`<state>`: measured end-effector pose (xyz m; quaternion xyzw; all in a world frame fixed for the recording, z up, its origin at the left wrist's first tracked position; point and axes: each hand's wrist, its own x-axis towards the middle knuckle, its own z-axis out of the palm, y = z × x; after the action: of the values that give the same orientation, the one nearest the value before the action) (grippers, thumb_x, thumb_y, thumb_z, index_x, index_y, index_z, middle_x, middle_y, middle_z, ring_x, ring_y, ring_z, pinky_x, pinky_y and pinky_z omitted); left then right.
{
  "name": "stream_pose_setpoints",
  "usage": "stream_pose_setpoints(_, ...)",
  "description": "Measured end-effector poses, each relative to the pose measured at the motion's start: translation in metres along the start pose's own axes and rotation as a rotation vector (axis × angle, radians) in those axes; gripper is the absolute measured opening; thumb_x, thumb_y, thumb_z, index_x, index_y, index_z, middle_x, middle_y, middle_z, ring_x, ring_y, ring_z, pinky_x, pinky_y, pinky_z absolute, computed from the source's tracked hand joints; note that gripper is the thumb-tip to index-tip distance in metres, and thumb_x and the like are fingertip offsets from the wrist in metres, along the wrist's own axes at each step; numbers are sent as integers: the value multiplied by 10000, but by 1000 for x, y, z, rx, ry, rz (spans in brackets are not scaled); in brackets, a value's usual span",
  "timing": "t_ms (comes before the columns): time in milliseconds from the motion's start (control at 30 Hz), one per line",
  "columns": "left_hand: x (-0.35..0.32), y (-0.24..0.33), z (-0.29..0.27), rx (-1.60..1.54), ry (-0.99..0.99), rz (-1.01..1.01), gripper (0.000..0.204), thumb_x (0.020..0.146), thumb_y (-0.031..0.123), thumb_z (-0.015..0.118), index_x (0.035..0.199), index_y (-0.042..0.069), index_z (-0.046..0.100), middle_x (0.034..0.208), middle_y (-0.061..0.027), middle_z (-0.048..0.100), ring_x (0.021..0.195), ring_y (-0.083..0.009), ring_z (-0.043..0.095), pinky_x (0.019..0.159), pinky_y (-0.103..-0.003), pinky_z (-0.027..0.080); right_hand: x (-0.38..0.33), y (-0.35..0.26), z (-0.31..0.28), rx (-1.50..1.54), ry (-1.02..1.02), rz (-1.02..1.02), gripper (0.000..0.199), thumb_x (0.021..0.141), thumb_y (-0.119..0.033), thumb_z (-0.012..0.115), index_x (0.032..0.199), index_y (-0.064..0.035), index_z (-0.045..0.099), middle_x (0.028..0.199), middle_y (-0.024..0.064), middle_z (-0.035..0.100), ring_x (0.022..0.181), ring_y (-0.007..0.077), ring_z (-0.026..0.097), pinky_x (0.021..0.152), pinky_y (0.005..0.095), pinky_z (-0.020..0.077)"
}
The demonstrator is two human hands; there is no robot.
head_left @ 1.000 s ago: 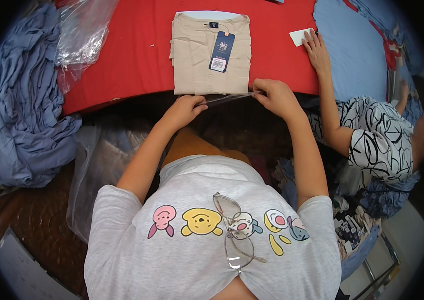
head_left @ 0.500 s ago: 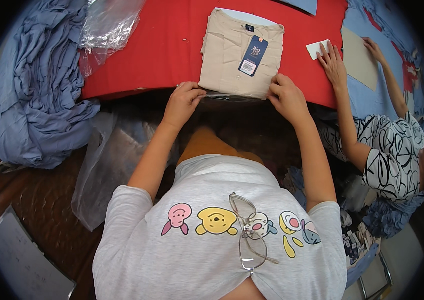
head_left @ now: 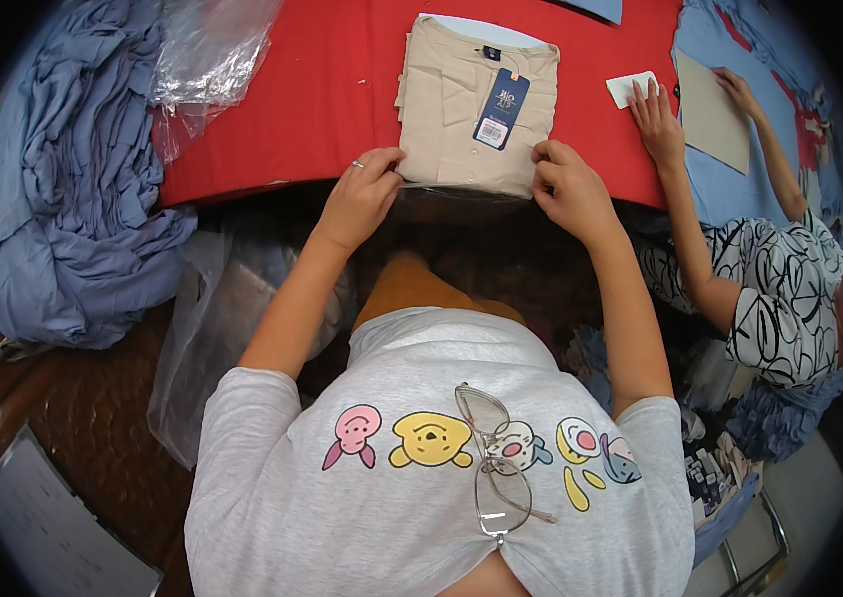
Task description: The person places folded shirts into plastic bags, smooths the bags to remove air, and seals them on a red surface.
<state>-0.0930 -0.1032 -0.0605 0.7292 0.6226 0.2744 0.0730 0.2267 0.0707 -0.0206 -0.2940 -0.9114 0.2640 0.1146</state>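
Observation:
A folded beige shirt [head_left: 441,119] lies at the near edge of the red-covered table, with a dark blue hang tag [head_left: 503,104] on its front. White card shows behind its neckline. Clear plastic film [head_left: 456,187], apparently a bag's mouth, runs along the shirt's near end. My left hand [head_left: 367,194] is closed at the shirt's near left corner, fingers pinched on the film. At the near right corner my right hand [head_left: 570,189] pinches likewise, its fingertips partly hidden. How far the film reaches over the shirt I cannot tell.
Clear plastic bags [head_left: 212,60] lie on the red tabletop [head_left: 332,90] at far left. Blue cloth [head_left: 83,179] is heaped at the left. To the right, a co-worker's hands [head_left: 655,124] rest by a white card and a beige board [head_left: 715,114] on blue fabric.
My left hand has risen slightly toward the shirt's left corner. Less film hangs below the shirt's near edge. The co-worker's hands have barely moved.

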Motion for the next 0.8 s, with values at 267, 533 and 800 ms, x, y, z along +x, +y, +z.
stream_pose_setpoints(267, 5, -13, -6, -38, -183, -55, 175, 860, 30, 817, 978, -3, 692, 1229, -100, 677, 1129, -328, 688, 970, -463, 560, 4, -11, 3, -99, -13, -44, 129, 801, -41, 776, 848, -41, 656, 1092, 82, 654, 1029, 304, 665, 838, 448, 571)
stream_pose_setpoints(533, 12, -2, -20, -75, -153, -68, 210, 847, -2, 811, 940, -2, 622, 1248, -149, 663, 1160, -373, 672, 985, -473, 554, 4, -26, 16, -145, 40, -5, 129, 808, -55, 772, 873, -40, 662, 1072, 86, 646, 1012, 312, 656, 835, 452, 570)
stream_pose_setpoints(800, 12, -21, -9, -44, -124, 89, 191, 865, 2, 794, 976, 0, 638, 1293, -134, 665, 1160, -362, 669, 985, -465, 557, 2, -24, 18, -156, 17, -5, 105, 807, -58, 778, 825, -39, 676, 1114, 85, 652, 1071, 309, 645, 885, 455, 558)
